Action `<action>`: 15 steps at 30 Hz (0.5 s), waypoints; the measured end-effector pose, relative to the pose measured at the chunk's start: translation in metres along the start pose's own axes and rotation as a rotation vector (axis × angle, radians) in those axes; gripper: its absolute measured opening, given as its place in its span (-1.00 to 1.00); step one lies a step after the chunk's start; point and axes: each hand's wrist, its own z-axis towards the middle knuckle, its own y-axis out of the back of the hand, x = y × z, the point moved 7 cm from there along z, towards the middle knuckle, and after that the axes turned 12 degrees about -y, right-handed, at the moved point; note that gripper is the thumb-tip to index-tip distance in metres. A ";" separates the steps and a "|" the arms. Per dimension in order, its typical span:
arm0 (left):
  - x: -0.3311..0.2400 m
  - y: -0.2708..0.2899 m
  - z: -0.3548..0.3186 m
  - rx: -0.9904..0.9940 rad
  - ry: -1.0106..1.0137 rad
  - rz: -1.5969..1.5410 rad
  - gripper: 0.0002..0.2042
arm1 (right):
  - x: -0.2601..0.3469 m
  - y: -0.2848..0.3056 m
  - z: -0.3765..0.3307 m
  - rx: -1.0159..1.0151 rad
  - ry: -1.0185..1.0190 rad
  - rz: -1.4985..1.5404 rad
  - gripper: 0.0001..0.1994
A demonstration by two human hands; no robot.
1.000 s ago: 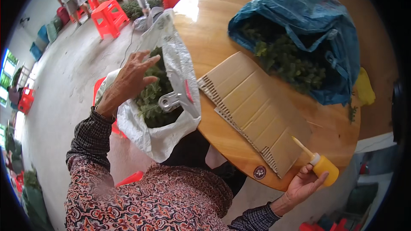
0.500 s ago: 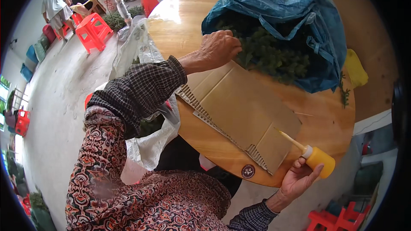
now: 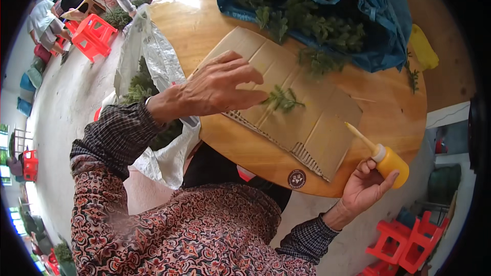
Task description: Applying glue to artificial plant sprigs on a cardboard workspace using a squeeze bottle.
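Observation:
My left hand (image 3: 220, 84) hovers over the near-left part of a flat cardboard sheet (image 3: 327, 122). Its thumb and fingers are spread apart, so the hand is open. Right by the thumb tip, a small green sprig (image 3: 284, 100) is on or just above the cardboard. At the table's right edge, my right hand (image 3: 360, 186) is closed around a yellow squeeze bottle (image 3: 393, 170). The bottle's long pale nozzle points up and left toward the cardboard. Beyond the cardboard, green branches (image 3: 327, 25) spill from the mouth of a blue woven bag (image 3: 383, 0).
The round wooden table (image 3: 204, 30) bears the cardboard and bag. A white sack (image 3: 161, 53) of greenery hangs at its left edge. A yellow bundle (image 3: 423, 48) lies at the far right. Red stools (image 3: 94, 36) stand on the floor, and two people are in the background.
My left hand has come back from the bag's mouth to above the cardboard, and a green sprig now shows beside it. The view has shifted; my right hand still holds the bottle.

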 end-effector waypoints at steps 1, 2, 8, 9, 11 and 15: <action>-0.005 0.000 -0.004 0.040 -0.001 -0.002 -0.83 | 0.001 0.000 0.000 0.003 -0.002 -0.006 -0.58; -0.008 0.001 -0.006 0.082 -0.001 -0.002 -0.84 | 0.002 0.000 0.000 0.006 -0.006 -0.011 -0.57; -0.018 0.018 -0.011 0.052 0.283 -0.083 -0.86 | 0.000 0.000 0.002 0.013 -0.054 -0.009 -0.54; -0.016 0.019 -0.014 0.017 0.414 -0.116 -0.86 | -0.001 0.000 0.002 0.012 -0.065 -0.005 -0.53; -0.027 0.017 -0.011 -0.085 0.418 -0.100 -0.84 | -0.002 -0.001 0.000 0.012 -0.070 -0.026 -0.52; -0.058 0.005 0.000 -0.133 0.232 0.085 -0.75 | -0.005 -0.009 -0.004 0.014 -0.058 -0.086 -0.49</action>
